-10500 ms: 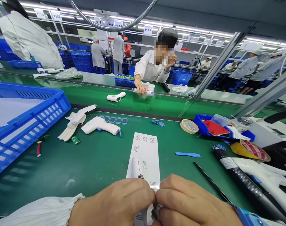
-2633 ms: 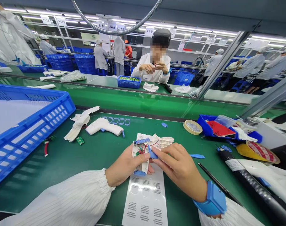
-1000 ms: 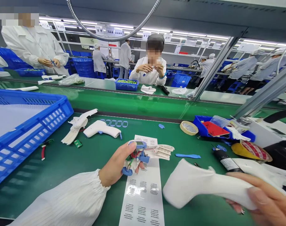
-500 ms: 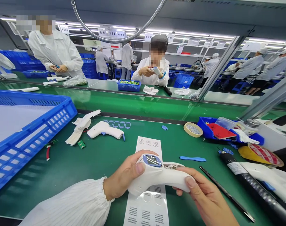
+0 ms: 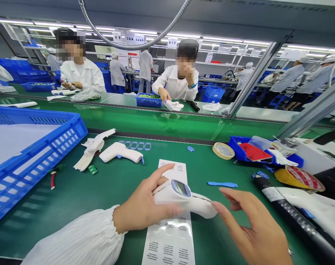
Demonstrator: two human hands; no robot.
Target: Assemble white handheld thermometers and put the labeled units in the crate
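Observation:
My left hand [image 5: 145, 204] is closed round the head end of a white handheld thermometer [image 5: 185, 198] with a blue-rimmed display on top. It holds the device just above a white label sheet [image 5: 170, 235] on the green mat. My right hand [image 5: 252, 228] is open, fingers spread. Its thumb tip touches the handle end of the thermometer.
A second white thermometer [image 5: 120, 152] and loose white shell halves [image 5: 91, 147] lie at the left, beside a big blue crate [image 5: 43, 147]. A tape roll [image 5: 223, 150], a blue parts bin [image 5: 240, 151] and a black tool [image 5: 291, 217] sit at the right. Co-workers work across the conveyor.
My right hand brought a white shell onto the open unit; the thermometer now looks closed. Since half a second ago my right hand has let go of the handle and opened.

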